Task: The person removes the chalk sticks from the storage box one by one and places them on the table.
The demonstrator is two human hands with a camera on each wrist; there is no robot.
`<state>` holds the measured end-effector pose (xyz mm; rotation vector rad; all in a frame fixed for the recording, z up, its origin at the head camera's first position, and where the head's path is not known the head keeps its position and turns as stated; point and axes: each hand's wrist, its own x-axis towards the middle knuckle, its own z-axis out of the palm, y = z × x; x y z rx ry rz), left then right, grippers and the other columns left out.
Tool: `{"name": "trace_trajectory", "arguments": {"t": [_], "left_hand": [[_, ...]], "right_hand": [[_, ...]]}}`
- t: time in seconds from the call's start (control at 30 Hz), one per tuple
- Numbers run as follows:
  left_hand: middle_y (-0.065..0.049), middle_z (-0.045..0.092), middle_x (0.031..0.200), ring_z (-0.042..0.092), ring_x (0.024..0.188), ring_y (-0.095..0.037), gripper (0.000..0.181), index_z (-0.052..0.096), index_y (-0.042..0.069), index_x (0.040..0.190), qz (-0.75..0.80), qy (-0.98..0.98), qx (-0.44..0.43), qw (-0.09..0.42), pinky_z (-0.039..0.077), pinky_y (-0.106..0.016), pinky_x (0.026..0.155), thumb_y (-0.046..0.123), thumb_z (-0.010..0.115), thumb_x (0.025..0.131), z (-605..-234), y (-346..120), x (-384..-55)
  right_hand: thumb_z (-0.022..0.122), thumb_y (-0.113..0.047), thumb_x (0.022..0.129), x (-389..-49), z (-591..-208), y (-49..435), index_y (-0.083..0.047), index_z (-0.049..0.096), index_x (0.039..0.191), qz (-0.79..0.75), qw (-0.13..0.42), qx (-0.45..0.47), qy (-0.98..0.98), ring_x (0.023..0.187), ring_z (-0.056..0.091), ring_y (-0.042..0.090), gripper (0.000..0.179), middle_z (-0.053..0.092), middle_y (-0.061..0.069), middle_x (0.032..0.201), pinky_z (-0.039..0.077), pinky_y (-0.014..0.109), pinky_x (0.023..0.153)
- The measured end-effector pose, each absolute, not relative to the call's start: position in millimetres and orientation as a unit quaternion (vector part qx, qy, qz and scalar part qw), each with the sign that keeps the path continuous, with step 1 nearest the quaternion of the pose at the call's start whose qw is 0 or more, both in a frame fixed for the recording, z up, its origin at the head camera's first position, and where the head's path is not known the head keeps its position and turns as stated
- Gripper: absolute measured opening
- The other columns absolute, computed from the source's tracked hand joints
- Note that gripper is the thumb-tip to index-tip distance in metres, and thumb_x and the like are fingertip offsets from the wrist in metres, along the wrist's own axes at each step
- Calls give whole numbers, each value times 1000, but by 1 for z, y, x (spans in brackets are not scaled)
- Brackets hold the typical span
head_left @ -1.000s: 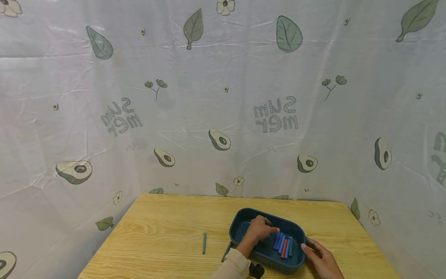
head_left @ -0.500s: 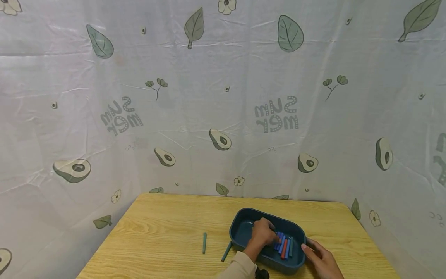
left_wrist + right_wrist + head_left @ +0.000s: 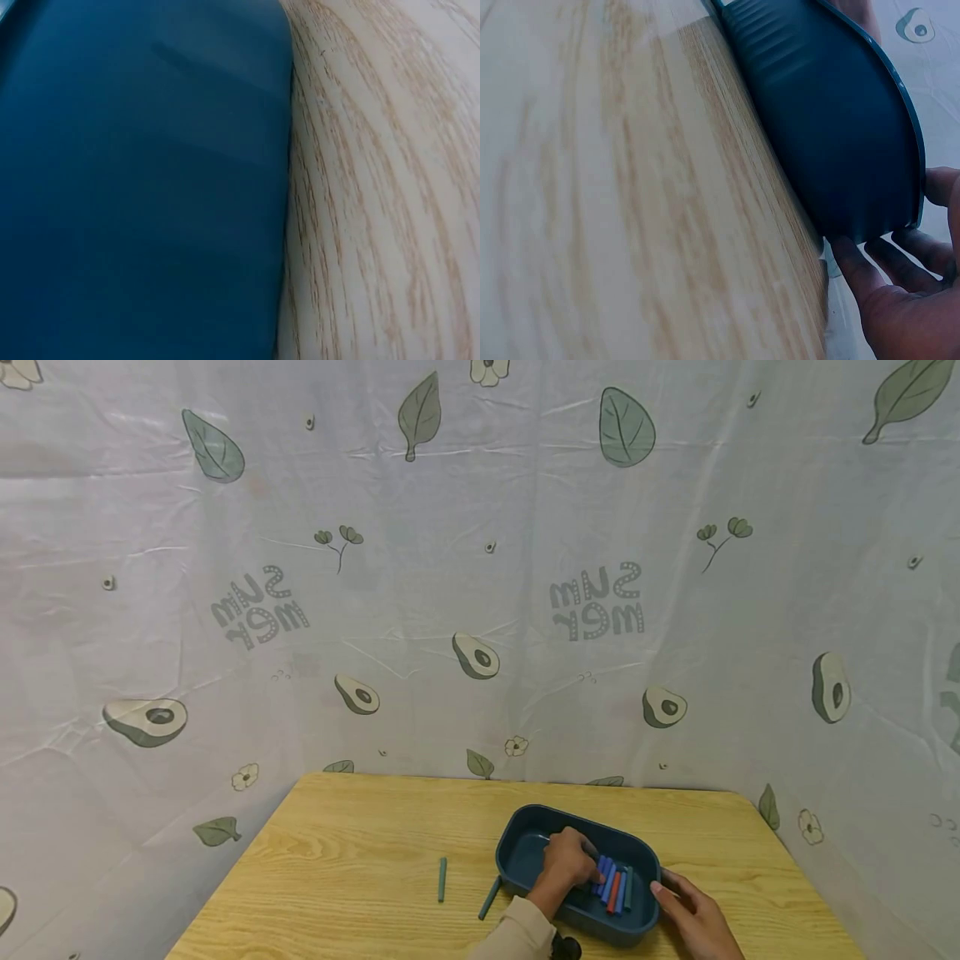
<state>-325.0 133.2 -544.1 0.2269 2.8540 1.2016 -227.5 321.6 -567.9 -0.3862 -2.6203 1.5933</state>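
Note:
My left hand [image 3: 567,862] reaches down into a dark blue box [image 3: 600,927]. Its fingertips are at the leftmost of several short coloured sticks lying side by side there. Whether they pinch that stick, I cannot tell. Most of these are blue sticks [image 3: 608,884], with a red stick [image 3: 614,892] and a green stick [image 3: 628,888] towards the right. My right hand [image 3: 697,914] holds the box's right end. In the right wrist view its thumb is at the rim and its fingers [image 3: 900,262] lie against the end wall. The left wrist view shows only the box's outer wall [image 3: 150,187] and wood.
On the wooden table [image 3: 360,835], one green stick [image 3: 442,879] lies left of the box. Another green stick [image 3: 490,897] has its upper end right by the box's left side. A pale printed sheet [image 3: 420,610] hangs behind the table and along both sides.
My left hand has moved slightly right inside the box, over the leftmost sticks, and its sleeve has uncovered more of the nearer green stick. The right hand stays at the box's end.

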Motion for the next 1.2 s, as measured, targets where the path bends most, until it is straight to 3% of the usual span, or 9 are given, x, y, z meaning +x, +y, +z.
{"name": "trace_trajectory", "arguments": {"t": [0.3, 0.47, 0.73, 0.87, 1.03, 1.2], "left_hand": [[-3, 79, 94, 73, 98, -30, 26, 86, 17, 89, 386, 919, 82, 25, 63, -43, 89, 9, 101, 70, -535, 130, -318], [-3, 80, 95, 72, 99, -29, 23, 86, 15, 90, 400, 912, 85, 38, 63, -44, 92, 5, 97, 72, -535, 128, -319], [-5, 77, 93, 70, 95, -33, 23, 84, 15, 88, 413, 905, 85, 45, 63, -44, 81, 8, 98, 70, -534, 125, -315], [-4, 76, 88, 69, 84, -25, 22, 85, 15, 89, 433, 896, 80, 46, 61, -37, 72, 7, 97, 72, -539, 124, -315], [-2, 74, 78, 68, 63, -15, 19, 84, 10, 88, 503, 858, 71, 72, 59, -30, 57, -3, 90, 76, -535, 120, -310], [-7, 77, 81, 72, 68, -16, 26, 84, 6, 95, 576, 806, 75, 109, 64, -34, 61, -11, 79, 77, -531, 116, -307]], "right_hand": [[58, -60, 107, -226, -565, 319, 7, 47, 157, 521, 23, -131, -843, 145, 53, 49, 85, 49, 34, 159, 53, 56, 113], [58, -57, 107, -224, -564, 317, 7, 46, 157, 531, 24, -130, -837, 146, 52, 48, 82, 48, 34, 160, 57, 48, 109], [59, -56, 107, -220, -563, 315, 8, 46, 157, 534, 24, -130, -835, 145, 53, 49, 82, 47, 35, 159, 59, 45, 105], [59, -56, 107, -219, -565, 315, 9, 46, 157, 533, 22, -132, -836, 143, 54, 49, 82, 47, 36, 159, 59, 48, 107], [60, -57, 106, -217, -566, 315, 8, 46, 157, 529, 24, -137, -837, 143, 55, 48, 83, 48, 35, 159, 57, 50, 109], [59, -58, 106, -215, -566, 314, 8, 46, 157, 526, 24, -135, -839, 144, 54, 48, 84, 48, 35, 159, 56, 51, 110]]}}
